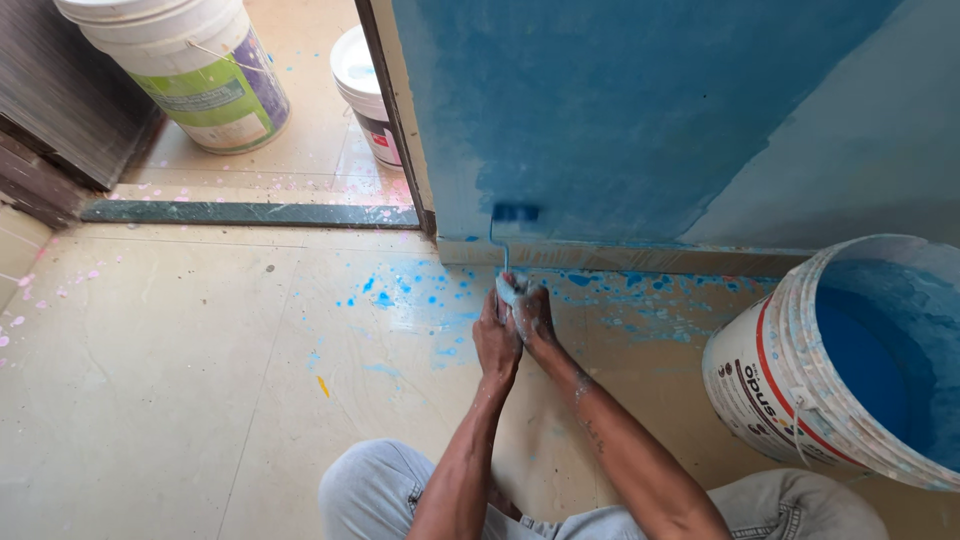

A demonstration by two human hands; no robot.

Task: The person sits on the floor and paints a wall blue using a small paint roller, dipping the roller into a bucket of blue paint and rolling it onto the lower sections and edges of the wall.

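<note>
Pale floor tiles [170,380] fill most of the view, spattered with blue drops around the centre and pink flecks at 9 o'clock. Above them, from 12 to 3 o'clock, we see a wall [640,110] coated in blue paint, darker in the middle and paler toward the right, with a bare cream skirting strip [640,257] along its foot.

At the centre we hold a small paint roller [513,214]; its blue head presses on the wall just above the skirting, and its thin stem runs down into our hands. Our left hand [496,338] and right hand [533,314] are both closed tightly about the roller's handle, touching one another, the right smeared with pale paint. Both forearms reach up from 6 o'clock, where our knees in light grey trousers [375,490] show at the bottom edge.

At 4 o'clock, near the right forearm but apart from it, stands an open white bucket [765,385], its inside holding blue paint and its rim crusted with pale drips.

At 11 o'clock, beyond a dark green threshold strip [250,213], a large lidded white bucket with a green and purple label [200,75] stands well apart from our hands. A smaller lidded white bucket [365,90] sits at 12 o'clock, just beside the door frame [392,110].
</note>
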